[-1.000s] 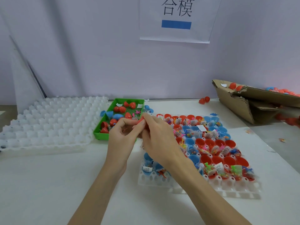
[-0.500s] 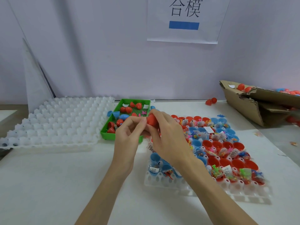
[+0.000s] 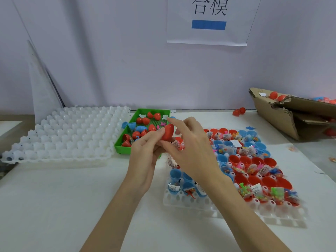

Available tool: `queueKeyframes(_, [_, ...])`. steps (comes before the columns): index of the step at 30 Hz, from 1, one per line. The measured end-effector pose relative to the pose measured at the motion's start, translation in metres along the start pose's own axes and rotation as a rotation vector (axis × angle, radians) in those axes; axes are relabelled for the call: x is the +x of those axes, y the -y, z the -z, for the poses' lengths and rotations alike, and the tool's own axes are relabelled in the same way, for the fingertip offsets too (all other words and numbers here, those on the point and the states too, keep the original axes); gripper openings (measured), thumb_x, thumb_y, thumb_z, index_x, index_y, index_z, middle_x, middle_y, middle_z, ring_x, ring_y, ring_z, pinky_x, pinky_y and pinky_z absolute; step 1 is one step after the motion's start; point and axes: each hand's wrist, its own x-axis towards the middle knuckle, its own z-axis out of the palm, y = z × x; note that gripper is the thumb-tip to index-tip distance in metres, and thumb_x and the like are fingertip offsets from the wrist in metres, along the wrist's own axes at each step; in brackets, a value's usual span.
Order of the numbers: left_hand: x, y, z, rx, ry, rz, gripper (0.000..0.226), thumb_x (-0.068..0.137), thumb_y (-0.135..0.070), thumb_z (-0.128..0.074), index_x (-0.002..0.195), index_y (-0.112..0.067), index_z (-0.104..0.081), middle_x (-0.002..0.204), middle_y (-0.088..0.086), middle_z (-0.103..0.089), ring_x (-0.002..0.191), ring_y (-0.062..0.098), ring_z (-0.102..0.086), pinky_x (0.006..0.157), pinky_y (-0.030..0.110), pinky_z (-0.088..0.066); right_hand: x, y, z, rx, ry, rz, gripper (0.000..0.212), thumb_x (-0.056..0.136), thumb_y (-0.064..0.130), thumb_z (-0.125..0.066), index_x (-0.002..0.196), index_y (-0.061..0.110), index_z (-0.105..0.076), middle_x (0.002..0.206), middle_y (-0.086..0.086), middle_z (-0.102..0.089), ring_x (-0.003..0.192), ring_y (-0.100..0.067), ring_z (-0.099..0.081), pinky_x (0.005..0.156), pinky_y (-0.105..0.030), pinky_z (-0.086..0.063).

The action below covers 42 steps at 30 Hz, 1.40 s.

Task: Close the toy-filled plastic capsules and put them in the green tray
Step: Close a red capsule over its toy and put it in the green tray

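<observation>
Your left hand (image 3: 145,153) pinches a closed red egg-shaped plastic capsule (image 3: 167,131) just off the green plastic tray's (image 3: 121,147) near right corner. Your right hand (image 3: 190,148) hovers beside it, fingers loosely spread, holding nothing. The white plastic grid (image 3: 283,218) of open toy-filled capsule halves lies beneath.

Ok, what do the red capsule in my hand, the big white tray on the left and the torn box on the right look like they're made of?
Red capsule: smooth glossy plastic, going by the soft highlights on its shell. Big white tray: thin translucent moulded plastic, probably, with milky rounded cups that catch the light. Torn box: brown corrugated cardboard, matte, with ragged fluted edges.
</observation>
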Motion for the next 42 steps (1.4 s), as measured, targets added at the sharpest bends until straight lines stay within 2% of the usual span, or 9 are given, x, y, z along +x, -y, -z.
queueKeyframes(6, [-0.001,-0.003,0.0,-0.071,0.071,0.079,0.028,0.094,-0.033,-0.067,0.101,-0.012,-0.083,0.1,0.015,-0.076,0.089,0.02,-0.071,0.075,0.028,-0.06,0.001,0.0,-0.001,0.202,0.024,0.023,0.04,0.095,0.026,-0.071,0.133,0.021,-0.061,0.123,0.006,-0.061,0.105,-0.001,-0.055,0.093,-0.005,-0.041])
queueKeyframes(13, [-0.005,-0.004,-0.004,-0.143,0.037,0.158,0.028,0.09,-0.034,-0.07,0.101,-0.012,-0.084,0.106,0.017,-0.072,0.1,0.026,-0.064,0.088,0.033,-0.056,-0.001,0.007,0.0,0.191,0.087,0.029,0.031,0.1,0.016,-0.061,0.131,0.015,-0.06,0.12,0.003,-0.062,0.104,-0.01,-0.058,0.091,-0.017,-0.049])
queueKeyframes(18, [-0.006,-0.003,-0.006,-0.158,-0.003,0.213,0.025,0.095,-0.03,-0.066,0.092,-0.015,-0.085,0.098,0.013,-0.075,0.092,0.023,-0.068,0.08,0.031,-0.058,-0.001,0.005,-0.001,0.159,0.122,-0.006,0.031,0.1,0.032,-0.062,0.128,0.018,-0.064,0.114,0.004,-0.067,0.098,-0.003,-0.056,0.085,-0.003,-0.039])
queueKeyframes(22, [-0.003,-0.002,-0.002,-0.181,0.01,0.24,0.03,0.102,-0.032,-0.061,0.097,-0.014,-0.084,0.097,0.012,-0.072,0.086,0.019,-0.068,0.081,0.033,-0.056,0.001,0.0,0.001,0.2,0.218,-0.05,0.052,0.097,0.046,-0.061,0.144,0.026,-0.052,0.13,0.01,-0.059,0.108,0.002,-0.049,0.088,0.005,-0.031])
queueKeyframes(24, [-0.002,-0.002,-0.001,-0.22,0.032,0.256,0.032,0.104,-0.035,-0.058,0.102,-0.013,-0.082,0.093,0.01,-0.07,0.082,0.017,-0.067,0.081,0.032,-0.056,0.002,0.001,0.002,0.256,0.241,-0.064,0.059,0.096,0.044,-0.064,0.149,0.03,-0.044,0.133,0.015,-0.055,0.115,0.003,-0.05,0.093,0.001,-0.034])
queueKeyframes(27, [0.0,0.001,-0.001,-0.183,0.06,0.236,0.038,0.105,-0.042,-0.055,0.099,-0.017,-0.083,0.097,0.01,-0.069,0.088,0.02,-0.064,0.083,0.037,-0.052,0.001,0.003,0.001,0.334,0.143,-0.062,0.042,0.095,0.031,-0.071,0.135,0.03,-0.057,0.119,0.019,-0.061,0.107,0.002,-0.059,0.093,-0.008,-0.047])
queueKeyframes(33, [0.001,0.006,0.0,0.163,0.018,0.025,0.071,0.1,-0.069,-0.042,0.09,-0.01,-0.08,0.08,0.02,-0.071,0.064,0.024,-0.065,0.057,0.03,-0.054,0.001,-0.003,0.0,0.298,0.063,-0.049,0.039,0.098,0.04,-0.061,0.135,0.033,-0.058,0.11,0.02,-0.059,0.099,0.007,-0.056,0.086,-0.004,-0.044])
queueKeyframes(37, [0.002,0.003,0.003,0.014,0.05,0.009,0.046,0.091,-0.044,-0.071,0.113,-0.004,-0.069,0.098,0.015,-0.076,0.084,0.023,-0.072,0.072,0.03,-0.061,0.0,-0.008,-0.001,0.182,0.152,-0.004,0.051,0.098,0.046,-0.05,0.148,0.038,-0.04,0.099,0.02,-0.051,0.091,0.005,-0.052,0.077,-0.005,-0.04])
queueKeyframes(42, [0.0,0.001,0.001,-0.025,0.068,0.091,0.035,0.097,-0.027,-0.066,0.117,0.002,-0.072,0.114,0.025,-0.073,0.099,0.026,-0.071,0.088,0.037,-0.059,0.003,-0.009,-0.001,0.179,0.152,-0.011,0.043,0.088,0.055,-0.057,0.124,0.039,-0.042,0.092,0.025,-0.05,0.088,0.011,-0.053,0.069,-0.005,-0.043])
